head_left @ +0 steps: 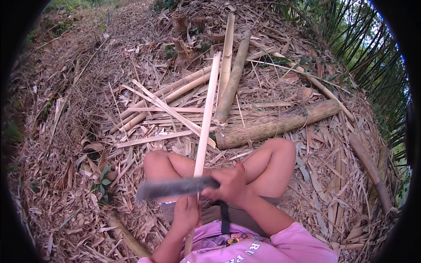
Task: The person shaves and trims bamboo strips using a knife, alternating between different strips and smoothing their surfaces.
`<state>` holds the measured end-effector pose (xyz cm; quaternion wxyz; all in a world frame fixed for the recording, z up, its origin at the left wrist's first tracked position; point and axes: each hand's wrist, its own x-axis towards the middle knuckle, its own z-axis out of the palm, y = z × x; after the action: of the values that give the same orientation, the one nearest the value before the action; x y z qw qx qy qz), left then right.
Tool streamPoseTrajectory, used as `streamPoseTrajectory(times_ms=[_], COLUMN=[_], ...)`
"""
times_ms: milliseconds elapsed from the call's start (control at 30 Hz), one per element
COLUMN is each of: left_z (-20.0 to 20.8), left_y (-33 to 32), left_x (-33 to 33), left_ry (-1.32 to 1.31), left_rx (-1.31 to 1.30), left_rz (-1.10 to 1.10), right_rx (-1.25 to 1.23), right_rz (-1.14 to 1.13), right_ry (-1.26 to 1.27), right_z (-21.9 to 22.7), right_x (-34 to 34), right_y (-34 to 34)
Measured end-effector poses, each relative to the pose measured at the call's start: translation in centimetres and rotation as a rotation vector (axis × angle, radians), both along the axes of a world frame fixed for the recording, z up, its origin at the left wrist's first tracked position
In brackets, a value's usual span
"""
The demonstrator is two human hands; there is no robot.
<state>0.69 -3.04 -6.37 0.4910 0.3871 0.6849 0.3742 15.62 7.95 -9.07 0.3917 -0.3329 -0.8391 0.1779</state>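
My right hand (229, 186) is closed round the handle of a machete (175, 188), whose broad dark blade points left and is smeared by motion. The blade crosses over a long pale bamboo strip (206, 131). This strip runs from my lap up and away, its far end above the other cut pieces. Just below the blade, my left hand (187, 211) is wrapped round the near part of the strip. Whether the edge touches the bamboo, I cannot tell. My legs are folded on either side of the strip.
Ahead lies a thick bamboo log (280, 125), with a bamboo pole (235, 79) and a split half (226, 52) beside it. Several thin slats (153, 138) lie scattered left of them. Stumps (182, 49) stand farther off. Another pole (370, 171) rests at right on dry leaf litter.
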Motion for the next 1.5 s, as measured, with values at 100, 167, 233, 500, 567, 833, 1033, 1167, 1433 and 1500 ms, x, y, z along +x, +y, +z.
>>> streamPoseTrajectory(times_ms=[100,167,233,500,567,833,1033,1167,1433,1500], left_z=[2.5,1.7,1.4,2.5,0.9,2.3,3.5,2.1,2.3,2.4], left_y=[0.7,1.0,0.7,0.4,0.3,-0.3,-2.6,-1.4,-4.5,-4.6], left_x=[0.2,0.1,0.0,-0.8,-1.5,-2.2,-1.5,-1.2,-1.6,-1.5], left_ry=[-0.164,-0.112,-0.135,-0.283,-0.090,-0.405,-0.507,-0.447,-0.357,-0.357], left_rx=[-0.175,-0.132,-0.141,-0.193,-0.021,-0.148,-0.304,-0.244,-0.284,-0.298], left_rz=[-0.014,-0.045,-0.054,-0.067,-0.149,-0.047,-0.030,-0.082,-0.081,-0.065], right_rx=[-0.285,-0.214,0.038,-0.325,-0.060,0.178,-0.383,-0.002,-0.039,0.084], right_rz=[-0.047,0.036,0.025,-0.040,0.070,0.062,-0.197,0.047,-0.031,0.134], right_ry=[0.038,-0.019,-0.206,-0.144,-0.194,-0.247,-0.168,-0.395,-0.334,-0.342], right_z=[-1.9,-1.7,0.9,-1.0,1.3,-0.1,-0.5,4.9,0.7,2.7], right_x=[0.9,0.9,0.5,2.0,1.4,1.4,2.7,0.8,2.4,1.8], right_y=[2.1,1.0,-0.2,3.1,0.8,2.7,6.8,2.1,4.1,2.1])
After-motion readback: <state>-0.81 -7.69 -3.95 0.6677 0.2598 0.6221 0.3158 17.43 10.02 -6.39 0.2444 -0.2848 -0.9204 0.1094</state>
